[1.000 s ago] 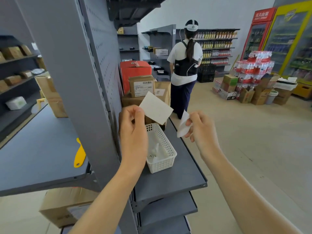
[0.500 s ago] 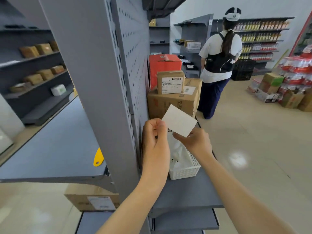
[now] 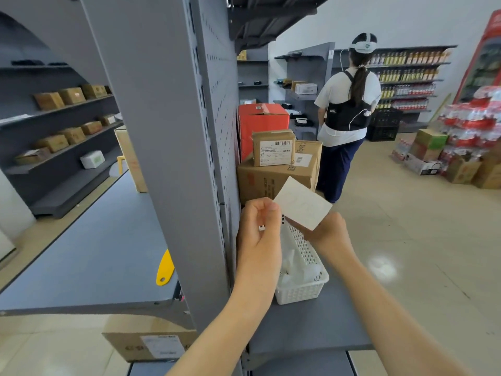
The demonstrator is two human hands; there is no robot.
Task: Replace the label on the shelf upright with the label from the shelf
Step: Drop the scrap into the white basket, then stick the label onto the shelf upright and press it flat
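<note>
A white rectangular label (image 3: 302, 203) is held up in front of me, above a white perforated basket (image 3: 301, 270). My left hand (image 3: 259, 234) pinches its left corner between thumb and forefinger. My right hand (image 3: 324, 232) holds its lower edge from underneath. The grey shelf upright (image 3: 168, 147) stands just left of my left hand, its visible face bare. Crumpled white paper lies in the basket.
The basket rests on a grey shelf (image 3: 306, 321) with stacked cardboard boxes (image 3: 273, 169) and a red box (image 3: 260, 120) behind it. A yellow scraper (image 3: 164, 268) lies on the shelf left of the upright. A person (image 3: 345, 115) stands in the aisle beyond.
My right hand dropped the small paper strip into the basket, then came to the label's lower edge. Both hands now hold the label, and my view has shifted right and closer.
</note>
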